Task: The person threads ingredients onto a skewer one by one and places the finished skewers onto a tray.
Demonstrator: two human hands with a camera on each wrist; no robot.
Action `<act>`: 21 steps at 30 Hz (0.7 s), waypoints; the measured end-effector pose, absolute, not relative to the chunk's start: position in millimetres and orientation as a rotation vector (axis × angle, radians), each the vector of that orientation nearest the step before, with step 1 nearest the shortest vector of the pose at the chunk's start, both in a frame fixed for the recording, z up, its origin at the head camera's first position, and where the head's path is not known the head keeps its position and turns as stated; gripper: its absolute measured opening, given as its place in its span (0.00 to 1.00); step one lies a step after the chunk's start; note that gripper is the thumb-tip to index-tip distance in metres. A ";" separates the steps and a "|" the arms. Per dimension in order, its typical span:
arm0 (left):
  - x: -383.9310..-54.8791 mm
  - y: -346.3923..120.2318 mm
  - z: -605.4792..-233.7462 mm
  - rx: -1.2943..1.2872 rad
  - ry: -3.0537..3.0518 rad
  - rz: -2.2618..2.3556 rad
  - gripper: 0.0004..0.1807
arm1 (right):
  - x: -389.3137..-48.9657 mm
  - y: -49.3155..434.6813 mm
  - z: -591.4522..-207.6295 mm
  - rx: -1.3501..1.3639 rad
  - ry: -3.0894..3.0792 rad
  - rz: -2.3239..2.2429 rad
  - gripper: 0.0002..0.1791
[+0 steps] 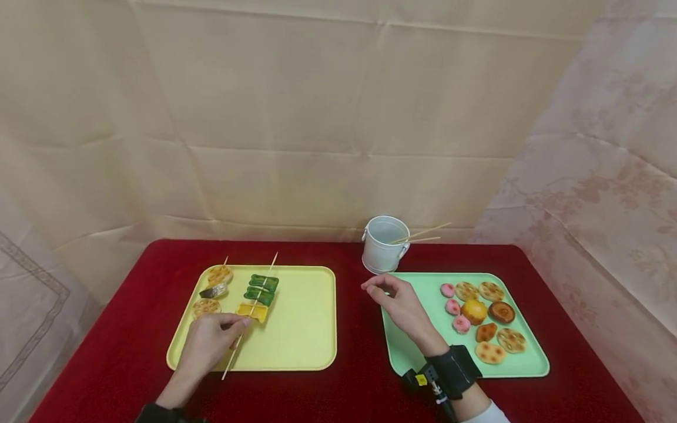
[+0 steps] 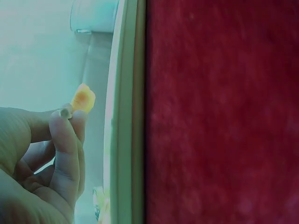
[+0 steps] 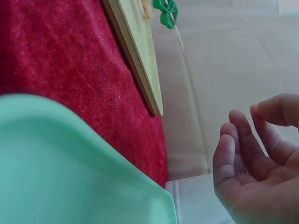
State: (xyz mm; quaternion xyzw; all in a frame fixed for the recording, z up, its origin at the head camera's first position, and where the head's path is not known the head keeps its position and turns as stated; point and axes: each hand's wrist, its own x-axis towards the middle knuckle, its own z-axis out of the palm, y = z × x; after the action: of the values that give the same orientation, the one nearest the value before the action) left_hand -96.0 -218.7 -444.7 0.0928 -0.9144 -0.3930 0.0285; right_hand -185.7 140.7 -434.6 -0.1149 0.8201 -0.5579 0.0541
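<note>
My left hand [image 1: 208, 341] pinches a wooden skewer [image 1: 231, 357] between thumb and fingers, over the yellow tray [image 1: 307, 329]. Green pepper pieces [image 1: 259, 295] and a yellow piece [image 1: 252, 311] are threaded on the skewer, the yellow one nearest my fingers. In the left wrist view the skewer's blunt end [image 2: 64, 113] sticks out of the pinch. My right hand [image 1: 399, 302] holds nothing; it hovers over the left edge of the green tray [image 1: 418, 352] with loosely bent fingers, thumb close to the index fingertip in the right wrist view.
Another skewer with browned round slices [image 1: 206, 307] and a dark silvery piece [image 1: 213, 291] lies at the yellow tray's left. A white bucket [image 1: 382, 255] with sticks stands behind the green tray, which carries pink pieces [image 1: 461, 324], a yellow lump [image 1: 473, 311] and several browned pieces [image 1: 511, 339].
</note>
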 end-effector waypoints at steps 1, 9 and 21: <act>-95.9 -220.9 -445.2 0.289 -2.831 -1.199 0.10 | -185.1 140.4 -434.5 -0.351 2.486 -1.698 0.09; -94.7 -238.7 -450.7 0.308 -2.869 -1.109 0.11 | -182.7 138.2 -434.1 -0.363 2.458 -1.692 0.08; -97.6 -248.6 -454.5 0.409 -2.914 -1.103 0.12 | -181.8 138.5 -433.2 -0.382 2.444 -1.692 0.09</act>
State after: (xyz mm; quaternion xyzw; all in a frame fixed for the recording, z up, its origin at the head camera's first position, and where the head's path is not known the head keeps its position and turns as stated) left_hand -97.6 -248.6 -454.5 0.1301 -0.9273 -0.3509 -0.0002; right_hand -181.8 138.5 -433.2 -0.1273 0.8133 -0.5631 0.0723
